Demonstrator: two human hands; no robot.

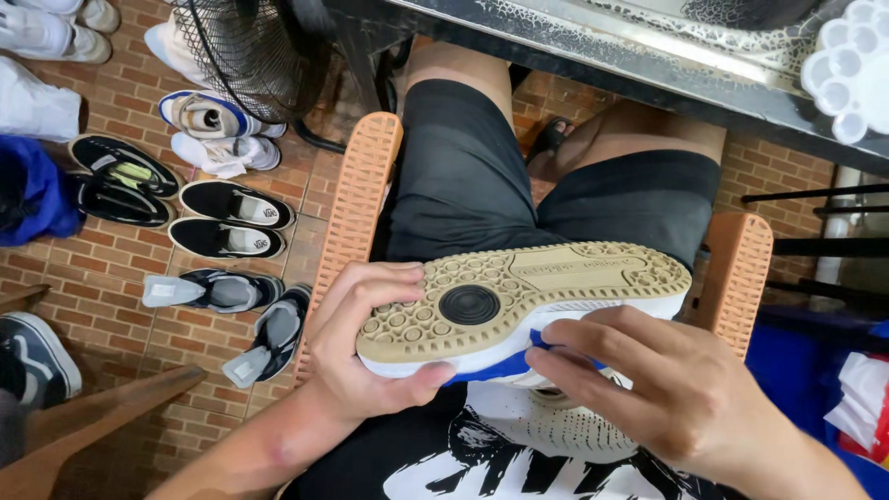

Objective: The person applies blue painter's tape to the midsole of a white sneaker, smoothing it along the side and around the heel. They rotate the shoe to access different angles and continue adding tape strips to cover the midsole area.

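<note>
Sneaker point(519, 301): held sole-up at lower centre of the frame, above the seated person's lap, toe end toward the left. Its tan rubber sole point(556, 273) faces the camera; the white midsole edge faces the person's chest.

Head view, hands. Left hand point(361, 338) is closed around the toe end, fingers curled over the sole's rim and thumb pressed against the white edge from below. Right hand point(667, 389) lies against the near side of the midsole, fingers bent and pinching a blue cloth point(500, 368), which shows between the fingertips and the white edge. Both grips are firm and in contact.

Step in hand, as judged: wiping of the midsole edge, with one hand steadying and the other working the cloth. A next move would call for a steady hold at the toe and even cloth pressure along the edge.

Head view, surroundings. Orange plastic chair arms point(356, 199) flank the black shorts point(463, 176). At left, pairs of shoes point(231, 222) lie on the brick floor point(111, 259). A black fan point(250, 51) stands at upper left. A dark table edge point(648, 69) crosses the upper right, bearing a white moulded tray point(847, 65).
</note>
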